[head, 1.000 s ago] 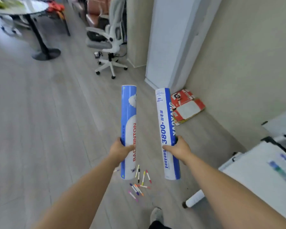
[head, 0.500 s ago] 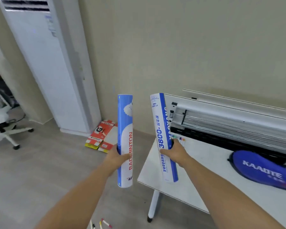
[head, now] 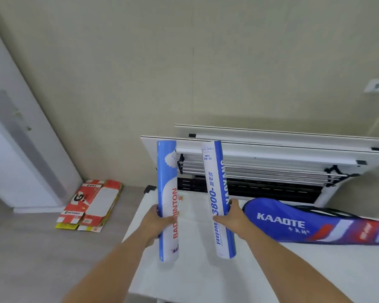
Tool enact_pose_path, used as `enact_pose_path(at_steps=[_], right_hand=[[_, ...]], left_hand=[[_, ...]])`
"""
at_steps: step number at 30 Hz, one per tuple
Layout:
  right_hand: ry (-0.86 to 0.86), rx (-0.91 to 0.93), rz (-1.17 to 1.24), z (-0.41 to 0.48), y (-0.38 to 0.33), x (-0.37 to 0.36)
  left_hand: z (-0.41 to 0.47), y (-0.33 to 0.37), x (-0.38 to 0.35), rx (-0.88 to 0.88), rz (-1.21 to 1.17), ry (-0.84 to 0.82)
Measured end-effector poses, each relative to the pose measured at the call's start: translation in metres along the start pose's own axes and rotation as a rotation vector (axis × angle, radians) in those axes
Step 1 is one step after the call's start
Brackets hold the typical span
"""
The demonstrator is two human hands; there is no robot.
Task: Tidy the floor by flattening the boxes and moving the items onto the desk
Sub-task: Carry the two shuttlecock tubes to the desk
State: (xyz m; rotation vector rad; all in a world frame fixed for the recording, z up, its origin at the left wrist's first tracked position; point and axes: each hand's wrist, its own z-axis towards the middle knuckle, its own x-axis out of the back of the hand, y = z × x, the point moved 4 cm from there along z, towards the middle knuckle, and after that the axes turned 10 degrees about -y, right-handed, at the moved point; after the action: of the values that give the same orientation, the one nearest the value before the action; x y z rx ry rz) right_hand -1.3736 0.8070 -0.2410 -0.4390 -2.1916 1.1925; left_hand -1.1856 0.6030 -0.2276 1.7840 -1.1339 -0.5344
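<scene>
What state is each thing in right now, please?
Left tube: near upright, gripped by left hand, above desk
Right tube: near upright, gripped by right hand
Boxes: flattened, on the floor
Racket bag: lying on the desk

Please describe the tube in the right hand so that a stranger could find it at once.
Above the white desk, a person holds two tall tubes, one in each hand. The right tube, in the right hand, is the one nearer the blue racket bag. Unlike the left tube with red lettering, it shows a blue 3800- on white.
</scene>
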Motion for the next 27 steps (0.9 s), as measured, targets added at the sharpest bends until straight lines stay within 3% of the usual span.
enact_pose_path(at_steps=[9, 21, 27], right_hand=[[0.003, -0.049, -0.020, 0.060, 0.040, 0.086], [0.081, -0.123, 0.080, 0.121, 0.066, 0.140], [0.050, -0.116, 0.044, 0.168, 0.068, 0.151]], left_hand=[[0.083, 0.031, -0.096, 0.051, -0.041, -0.083], [0.190, 0.042, -0.148, 0.051, 0.127, -0.289], [0.223, 0.025, -0.174, 0.035, 0.178, -0.304]])
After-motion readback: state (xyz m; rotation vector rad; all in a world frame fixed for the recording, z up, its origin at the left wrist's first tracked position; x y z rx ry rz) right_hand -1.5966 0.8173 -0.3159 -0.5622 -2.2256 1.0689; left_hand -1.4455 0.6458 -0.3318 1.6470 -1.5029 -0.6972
